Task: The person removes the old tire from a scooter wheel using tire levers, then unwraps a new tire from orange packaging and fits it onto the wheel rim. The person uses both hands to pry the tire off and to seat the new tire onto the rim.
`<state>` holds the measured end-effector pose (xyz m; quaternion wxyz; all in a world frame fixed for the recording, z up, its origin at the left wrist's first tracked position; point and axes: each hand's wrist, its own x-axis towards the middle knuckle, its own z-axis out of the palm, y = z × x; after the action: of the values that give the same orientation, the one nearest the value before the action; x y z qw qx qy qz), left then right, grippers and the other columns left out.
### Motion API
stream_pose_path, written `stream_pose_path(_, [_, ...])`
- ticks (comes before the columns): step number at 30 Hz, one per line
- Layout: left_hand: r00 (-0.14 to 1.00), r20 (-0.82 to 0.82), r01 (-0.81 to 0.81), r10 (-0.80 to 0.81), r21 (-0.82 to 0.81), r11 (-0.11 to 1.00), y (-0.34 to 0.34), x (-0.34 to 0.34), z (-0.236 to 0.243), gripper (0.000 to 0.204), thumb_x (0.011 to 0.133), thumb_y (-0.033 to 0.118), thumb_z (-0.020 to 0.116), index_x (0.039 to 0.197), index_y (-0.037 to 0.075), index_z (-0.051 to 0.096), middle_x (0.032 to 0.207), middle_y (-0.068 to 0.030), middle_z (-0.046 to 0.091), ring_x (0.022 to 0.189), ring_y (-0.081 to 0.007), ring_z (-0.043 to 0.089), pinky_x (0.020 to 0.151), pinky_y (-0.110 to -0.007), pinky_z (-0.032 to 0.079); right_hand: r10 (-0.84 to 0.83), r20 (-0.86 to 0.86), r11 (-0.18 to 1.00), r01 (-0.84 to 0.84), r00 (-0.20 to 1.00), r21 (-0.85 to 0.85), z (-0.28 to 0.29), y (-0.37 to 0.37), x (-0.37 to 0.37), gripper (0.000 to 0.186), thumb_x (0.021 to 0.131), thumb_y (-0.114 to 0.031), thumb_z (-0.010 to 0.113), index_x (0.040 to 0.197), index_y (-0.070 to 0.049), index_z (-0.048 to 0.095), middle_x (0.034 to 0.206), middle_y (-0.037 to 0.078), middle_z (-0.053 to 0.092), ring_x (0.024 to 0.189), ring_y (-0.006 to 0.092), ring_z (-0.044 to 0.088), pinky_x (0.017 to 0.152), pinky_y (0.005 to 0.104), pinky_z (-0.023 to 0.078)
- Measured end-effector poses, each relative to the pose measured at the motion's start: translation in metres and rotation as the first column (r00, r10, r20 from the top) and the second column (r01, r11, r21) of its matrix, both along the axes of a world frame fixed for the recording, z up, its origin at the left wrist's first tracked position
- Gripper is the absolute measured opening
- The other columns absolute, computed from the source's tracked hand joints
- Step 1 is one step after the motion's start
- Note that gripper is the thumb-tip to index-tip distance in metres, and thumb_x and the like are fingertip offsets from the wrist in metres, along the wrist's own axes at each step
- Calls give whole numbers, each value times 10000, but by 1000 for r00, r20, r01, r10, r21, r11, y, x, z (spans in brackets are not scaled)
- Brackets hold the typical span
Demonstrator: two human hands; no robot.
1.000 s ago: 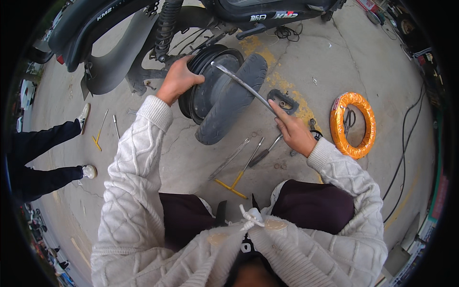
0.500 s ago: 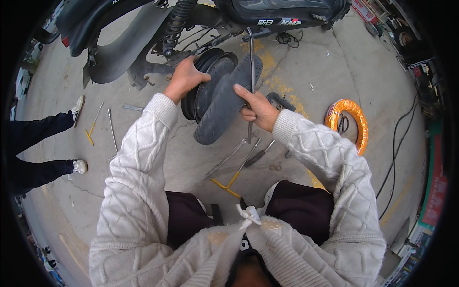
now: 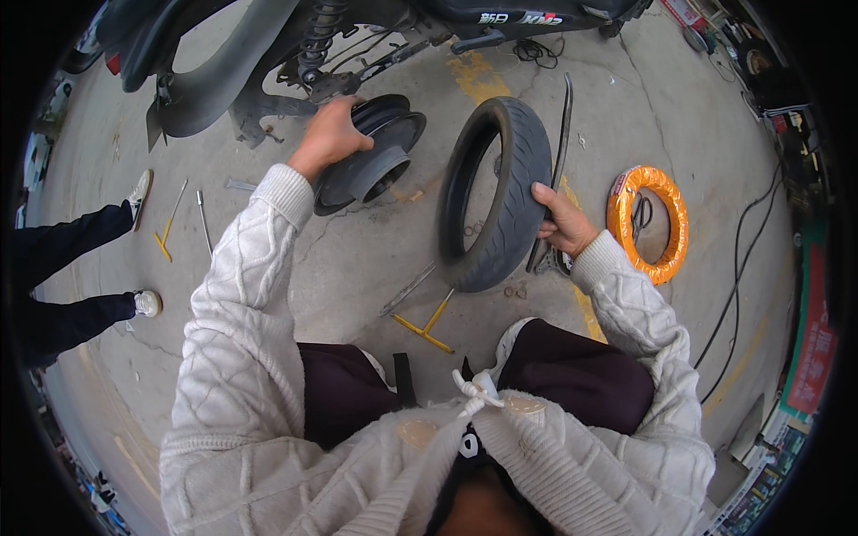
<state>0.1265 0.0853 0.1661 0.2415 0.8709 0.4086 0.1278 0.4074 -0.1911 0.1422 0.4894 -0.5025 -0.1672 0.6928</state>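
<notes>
My left hand (image 3: 332, 136) grips the upper edge of a black wheel rim (image 3: 365, 159) with a round hub, tilted under the scooter. My right hand (image 3: 561, 219) holds a long metal pry bar (image 3: 560, 131) together with the black tire (image 3: 527, 165), its thumb on the tread. The tire stands tilted to the right of the rim, separate from it. Below them on the concrete lie a silver tool (image 3: 408, 288) and a yellow T-handled tool (image 3: 422, 332).
A black scooter (image 3: 474, 20) fills the top. An orange-wrapped ring (image 3: 672, 219) and black cables (image 3: 747, 250) lie to the right. Another person's legs (image 3: 85, 234) are at the left, near more long tools (image 3: 166, 239). Loose coiled cable (image 3: 536, 52) sits beside the scooter.
The tire has come away from the rim and moved right with my right hand and the bar, now more upright. My left hand and the rim have shifted slightly left.
</notes>
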Motion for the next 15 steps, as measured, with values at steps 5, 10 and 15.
stream_pose_path(5, [999, 40, 30, -29, -10, 1000, 2, -15, -10, 754, 550, 153, 751, 1265, -11, 578, 1220, -220, 619, 1141, -341, 595, 1001, -359, 450, 55, 6, 998, -55, 998, 6, 7, -1, 1, 453, 833, -434, 743, 1076, -109, 541, 737, -45, 531, 449, 16, 290, 406, 177, 208])
stream_pose_path(10, [999, -4, 43, -43, 28, 999, -5, -23, -15, 746, 567, 177, 775, 1266, 12, 571, 1212, -208, 624, 1123, -347, 600, 980, -373, 467, 104, 12, 995, -104, 995, 5, 8, 0, 2, 498, 821, -449, 748, 1101, -103, 525, 728, -45, 516, 452, 10, 293, 406, 171, 215])
stream_pose_path(15, [996, -29, 83, -80, 84, 993, -22, -32, -23, 736, 586, 147, 775, 1281, 60, 548, 1207, -174, 616, 1080, -349, 607, 936, -395, 487, 108, 15, 994, -108, 994, 17, 7, 0, 10, 498, 816, -462, 746, 1087, -107, 527, 730, -41, 522, 444, 14, 283, 405, 173, 212])
